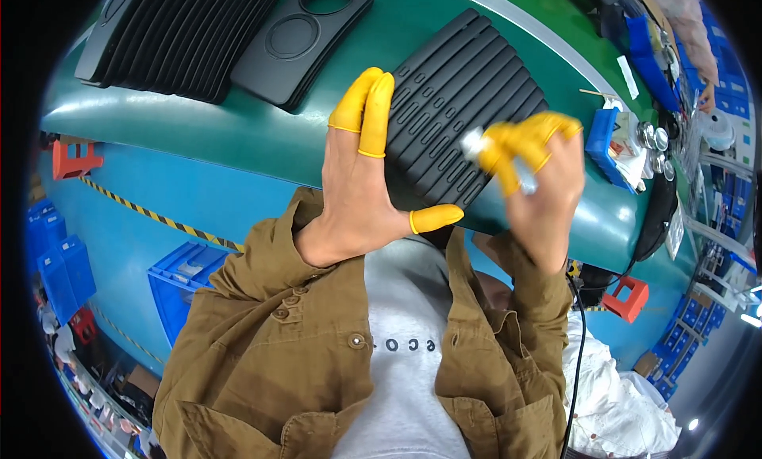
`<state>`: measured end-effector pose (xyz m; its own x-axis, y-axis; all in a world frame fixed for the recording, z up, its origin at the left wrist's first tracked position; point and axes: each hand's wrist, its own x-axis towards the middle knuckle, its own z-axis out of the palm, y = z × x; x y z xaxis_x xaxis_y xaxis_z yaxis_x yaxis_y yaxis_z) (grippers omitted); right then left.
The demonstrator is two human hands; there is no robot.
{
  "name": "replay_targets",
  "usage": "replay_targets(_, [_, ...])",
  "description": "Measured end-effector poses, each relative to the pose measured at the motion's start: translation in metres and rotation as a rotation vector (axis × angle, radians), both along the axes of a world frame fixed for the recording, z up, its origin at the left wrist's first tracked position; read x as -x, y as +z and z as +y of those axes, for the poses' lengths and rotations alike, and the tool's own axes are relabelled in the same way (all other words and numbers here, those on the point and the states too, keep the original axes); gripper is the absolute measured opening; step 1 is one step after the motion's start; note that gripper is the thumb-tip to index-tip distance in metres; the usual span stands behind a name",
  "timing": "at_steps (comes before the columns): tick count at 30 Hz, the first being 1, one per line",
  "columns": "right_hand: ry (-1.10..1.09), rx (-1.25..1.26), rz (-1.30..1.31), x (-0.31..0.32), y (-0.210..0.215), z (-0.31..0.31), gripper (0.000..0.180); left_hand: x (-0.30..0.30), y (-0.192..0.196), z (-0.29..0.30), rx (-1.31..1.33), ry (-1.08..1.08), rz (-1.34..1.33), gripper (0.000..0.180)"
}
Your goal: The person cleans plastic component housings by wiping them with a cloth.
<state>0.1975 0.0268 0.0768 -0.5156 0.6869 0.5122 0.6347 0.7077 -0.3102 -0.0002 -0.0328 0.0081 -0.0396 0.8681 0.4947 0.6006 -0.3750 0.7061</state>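
While my left hand [353,193] is pressing flat and open against the ribbed black panel [460,109], my right hand [536,173] is pinching a small silvery piece [476,144], not yet fitted.

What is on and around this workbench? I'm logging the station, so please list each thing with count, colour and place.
Ribbed panel: one, black, on the green bench top under both hands.
Stack of ribbed panels: one stack, black, far left of the bench.
Panels with round openings: small stack, black, beside that stack.
Storage bins: several, blue, on the floor at left.
Small tray: one, blue, right end of the bench.
Brackets: two, red, under the bench, one at each end.
Left hand: yellow finger cots, flat against the panel's near edge.
Right hand: yellow finger cots, pinching a small whitish object, blurred.
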Motion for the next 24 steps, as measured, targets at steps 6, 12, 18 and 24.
replay_targets(6, [-0.359, -0.08, 0.09, -0.018, -0.007, 0.029, 0.018, 0.0, 0.001, 0.001, -0.023, -0.003, 0.019, 0.137])
replay_targets(12, [0.187, 0.085, 0.173, 0.038, -0.002, -0.007, 0.026, -0.005, -0.006, 0.001, -0.056, 0.019, -0.103, 0.146])
replay_targets(18, [-0.077, -0.153, 0.071, 0.033, -0.013, 0.047, 0.019, 0.003, -0.009, 0.001, -0.044, 0.02, -0.106, 0.146])
replay_targets(24, [-0.5, -0.14, 0.042, -0.034, -0.02, 0.062, 0.015, 0.007, -0.003, 0.0, -0.014, -0.028, -0.127, 0.145])
